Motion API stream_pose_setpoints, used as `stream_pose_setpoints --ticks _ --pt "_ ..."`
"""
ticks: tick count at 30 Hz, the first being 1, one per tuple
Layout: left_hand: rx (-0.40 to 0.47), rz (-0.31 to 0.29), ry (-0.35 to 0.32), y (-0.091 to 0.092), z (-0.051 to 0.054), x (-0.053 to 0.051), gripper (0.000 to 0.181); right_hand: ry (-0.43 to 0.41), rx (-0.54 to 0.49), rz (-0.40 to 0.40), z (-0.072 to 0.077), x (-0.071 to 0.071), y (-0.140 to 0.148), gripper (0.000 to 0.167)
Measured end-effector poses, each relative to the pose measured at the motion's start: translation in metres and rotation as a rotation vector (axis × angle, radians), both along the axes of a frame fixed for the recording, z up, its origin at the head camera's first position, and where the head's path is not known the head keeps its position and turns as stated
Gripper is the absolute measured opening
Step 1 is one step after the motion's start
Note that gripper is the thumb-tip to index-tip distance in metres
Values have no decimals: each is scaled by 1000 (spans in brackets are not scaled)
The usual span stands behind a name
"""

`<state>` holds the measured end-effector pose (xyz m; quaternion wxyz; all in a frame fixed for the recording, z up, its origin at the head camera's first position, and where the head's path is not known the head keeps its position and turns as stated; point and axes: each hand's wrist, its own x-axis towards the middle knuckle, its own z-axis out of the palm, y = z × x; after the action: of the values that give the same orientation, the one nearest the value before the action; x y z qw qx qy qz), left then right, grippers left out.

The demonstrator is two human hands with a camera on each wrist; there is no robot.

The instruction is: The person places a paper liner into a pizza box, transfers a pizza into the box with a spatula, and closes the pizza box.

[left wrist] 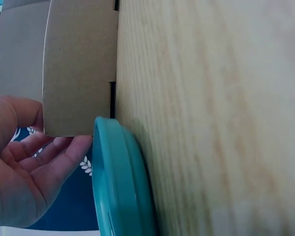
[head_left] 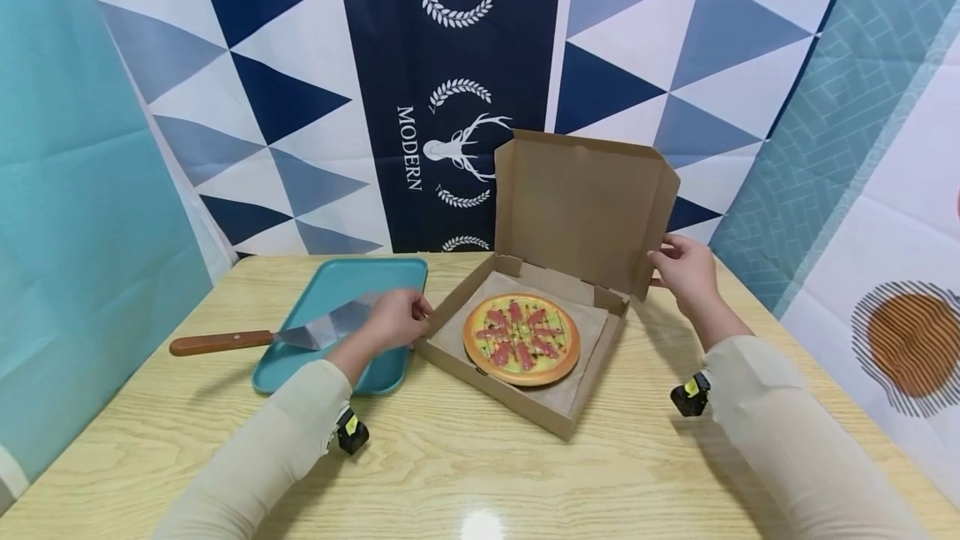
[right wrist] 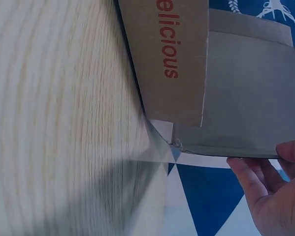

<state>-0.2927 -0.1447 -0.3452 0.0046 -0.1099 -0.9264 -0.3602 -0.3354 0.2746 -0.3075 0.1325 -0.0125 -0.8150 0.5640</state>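
Note:
An opened cardboard pizza box (head_left: 491,392) sits on the table, its lid (head_left: 585,207) tilted up at the back. Inside, a pizza (head_left: 521,340) with red toppings lies on brown paper (head_left: 592,332). My left hand (head_left: 393,320) grips the box's left side wall near the corner; the left wrist view has the thumb on one side of the cardboard (left wrist: 78,73) and the fingers behind it. At the lid's right edge, my right hand (head_left: 688,275) pinches the cardboard, thumb inside and fingers outside in the right wrist view. Red lettering (right wrist: 167,42) marks the box's side.
Left of the box lies a teal tray (head_left: 337,277), right beside my left hand. A pizza server (head_left: 225,342) rests across it, wooden handle sticking out over the left rim and the blade's tip hidden behind my hand. A patterned cloth (head_left: 457,48) hangs behind the table.

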Motion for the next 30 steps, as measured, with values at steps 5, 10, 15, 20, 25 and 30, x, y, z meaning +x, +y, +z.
stream_pose_setpoints --ticks 5,10,15,20,25,30 --pt "55 13 -36 1 1 9 14 9 13 7 2 -8 -3 48" --pt "117 32 -76 2 0 19 16 1 48 26 6 -15 -9 47" --pt "170 28 -89 3 -2 29 17 0 88 47 8 -23 -14 42" --pt "149 12 -67 7 -5 39 16 -11 126 60 10 -29 -20 40" --pt "128 0 -46 11 -6 48 15 5 164 70 9 -35 -26 37" --pt "89 -2 -36 14 -4 53 18 38 250 87 10 -41 -31 32"
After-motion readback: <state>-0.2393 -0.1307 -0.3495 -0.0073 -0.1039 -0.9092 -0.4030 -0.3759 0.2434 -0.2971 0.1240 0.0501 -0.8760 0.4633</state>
